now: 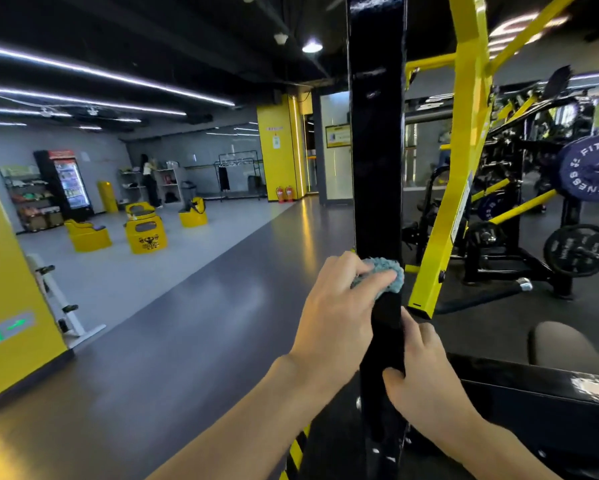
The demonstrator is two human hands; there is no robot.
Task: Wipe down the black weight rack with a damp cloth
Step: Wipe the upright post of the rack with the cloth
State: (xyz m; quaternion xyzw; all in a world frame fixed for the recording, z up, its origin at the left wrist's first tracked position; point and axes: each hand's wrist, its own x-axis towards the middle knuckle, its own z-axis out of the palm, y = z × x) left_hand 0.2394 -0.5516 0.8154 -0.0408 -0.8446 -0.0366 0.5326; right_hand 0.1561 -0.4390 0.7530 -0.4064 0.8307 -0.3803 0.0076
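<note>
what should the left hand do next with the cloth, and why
Probably slide the cloth up the post. The left hand holds it low against the front face, a long stretch of black post rises above it, and the right hand grips the post just below, blocking a downward stroke.

the black post [377, 168] of the rack runs out past the top edge, its foot a dark blur near the bottom edge. most of the cloth [393, 277] is covered by the left hand [339, 306]. the blue weight plate [592, 168] is cut off at the right edge, and the far person [149, 178] is too small to make out.
</note>
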